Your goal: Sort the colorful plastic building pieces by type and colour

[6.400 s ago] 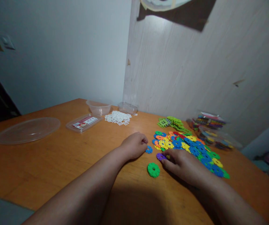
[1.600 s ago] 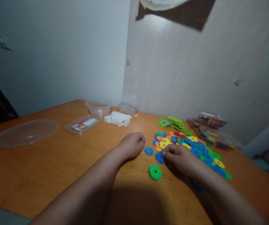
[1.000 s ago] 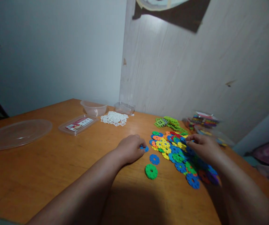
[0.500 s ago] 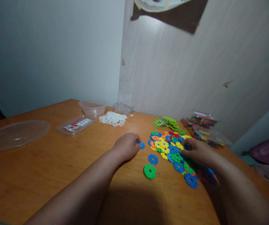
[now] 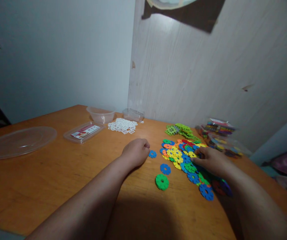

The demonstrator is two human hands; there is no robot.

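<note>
At the centre of the frame, left hand: the left hand [image 5: 135, 153] rests on the table [image 5: 58, 173] curled into a loose fist, the grip closed on nothing visible; its knuckles lie just beside a small blue disc [image 5: 152, 154].
Right hand: right of centre, the right hand [image 5: 210, 160] lies palm down on the pile of discs [image 5: 183, 156], fingertips pressing into it; whether the grip has pinched a piece cannot be told.
Pile of discs: flat, round plastic pieces with notched rims and a hole in the middle, in blue, yellow, green, orange and red, overlapping loosely on the table at centre right and trailing toward the lower right under the forearm.
Loose discs: the small blue disc sits apart at the pile's left edge; a second blue disc [image 5: 165, 169] lies just below it; a larger green disc [image 5: 162, 182] lies lower, clear of the pile.
Green pieces: a heap of light green square pieces [image 5: 181, 130] sits above the pile, near the wall.
White pieces: a spread of white square pieces [image 5: 122, 125] lies upper centre.
Containers: a clear bowl [image 5: 100, 114] and a small clear box [image 5: 133, 115] stand at the table's far edge; a clear lid with a label [image 5: 83, 132] lies left of the white pieces; a large clear round lid [image 5: 18, 142] lies at far left.
Right edge: clear boxes of coloured pieces [image 5: 220, 133] stand by the wall.
</note>
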